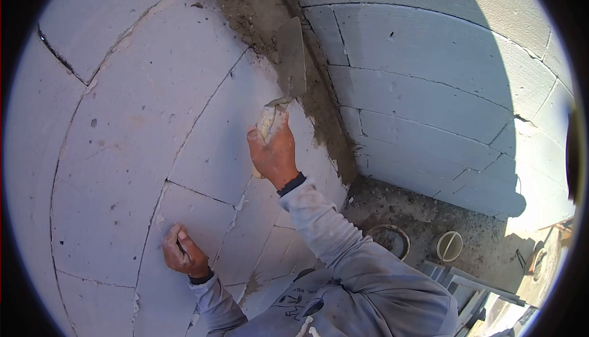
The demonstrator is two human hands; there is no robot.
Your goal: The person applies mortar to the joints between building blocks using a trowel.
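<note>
My right hand (274, 153) is wrapped round the pale, mortar-caked handle of a trowel (293, 58). Its flat metal blade points up along the inner corner, against a strip of wet grey mortar (336, 137). That strip runs down the corner between the pale block wall (116, 153) on the left and a second block wall on the right. Lower left, my left hand (185, 252) is close to the pale blocks with its fingers curled closed. Whatever it holds, if anything, is hidden by the fingers.
The second block wall (423, 79) is partly in shadow, partly in bright sun. On the dirty floor (417, 205) below stand a round bucket (402, 239) and a small white bucket with a handle (449, 247). Grey metal pieces (472, 288) lie at the lower right.
</note>
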